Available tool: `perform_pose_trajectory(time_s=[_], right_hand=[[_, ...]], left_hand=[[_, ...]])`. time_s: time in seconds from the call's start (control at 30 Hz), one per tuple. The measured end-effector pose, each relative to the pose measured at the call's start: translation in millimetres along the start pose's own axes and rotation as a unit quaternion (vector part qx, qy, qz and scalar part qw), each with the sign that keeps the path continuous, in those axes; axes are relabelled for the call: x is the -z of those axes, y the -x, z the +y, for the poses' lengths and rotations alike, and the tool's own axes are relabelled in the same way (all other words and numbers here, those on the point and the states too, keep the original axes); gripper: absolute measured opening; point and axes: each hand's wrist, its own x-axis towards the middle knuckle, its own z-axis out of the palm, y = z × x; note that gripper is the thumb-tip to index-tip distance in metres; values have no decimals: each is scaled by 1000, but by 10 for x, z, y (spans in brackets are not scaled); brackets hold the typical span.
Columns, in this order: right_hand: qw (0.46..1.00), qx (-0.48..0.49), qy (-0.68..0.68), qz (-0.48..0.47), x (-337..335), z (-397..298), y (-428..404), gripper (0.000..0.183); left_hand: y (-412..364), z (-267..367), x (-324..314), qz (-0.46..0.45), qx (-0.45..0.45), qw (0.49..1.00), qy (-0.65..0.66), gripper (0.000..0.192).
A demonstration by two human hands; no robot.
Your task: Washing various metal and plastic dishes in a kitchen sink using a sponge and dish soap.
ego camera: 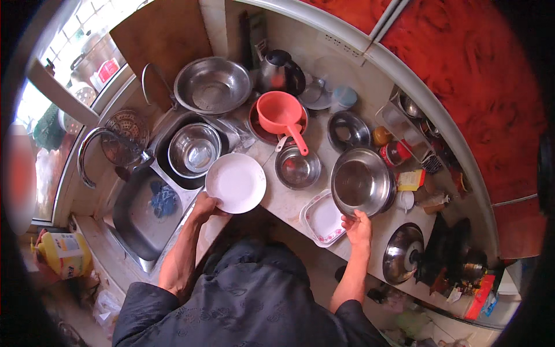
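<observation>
My left hand [208, 208] grips the lower left rim of a round white plate [236, 183], which is over the edge of the sink and the counter. At the right, my right hand [359, 225] has its fingers on the near rim of a stainless steel bowl [360, 180], which sits tilted over another metal bowl. Just left of that hand, white dishes with a pink flower border [323, 217] lie at the counter's front edge. Between my hands stands a small steel bowl [298, 168], with a pink plastic dipper [280, 113] resting in a bowl behind it.
A double sink [147, 217] at the left holds a blue cloth [164, 199] and metal bowls [194, 149]. Behind are a large steel basin [212, 86] and an electric kettle [279, 71]. A dark bowl [349, 130], a red-capped bottle [394, 153] and a pot lid [403, 253] are at the right.
</observation>
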Motion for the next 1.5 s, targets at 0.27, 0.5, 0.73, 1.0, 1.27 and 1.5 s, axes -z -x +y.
perform_pose_trajectory(time_s=[0.27,0.5,0.73,1.0,1.27,1.5], right_hand=[[999,17,43,0,332,-273,-77,23],[998,36,43,13,639,-430,-12,26],[999,35,25,18,873,-382,76,28],[992,75,59,87,1098,-156,376,29],[991,51,28,120,1344,-223,924,32],[991,32,36,125,1349,-278,975,33]], left_hand=[[23,149,-110,61,42,990,-119,38],[107,368,-61,299,-90,903,-294,26],[148,1104,-2040,-108,-171,971,-126,19],[-1166,1114,-3648,-69,1,998,9,38],[-2250,655,-3794,-123,15,992,24,23],[-2238,838,-3809,-140,-7,987,79,23]])
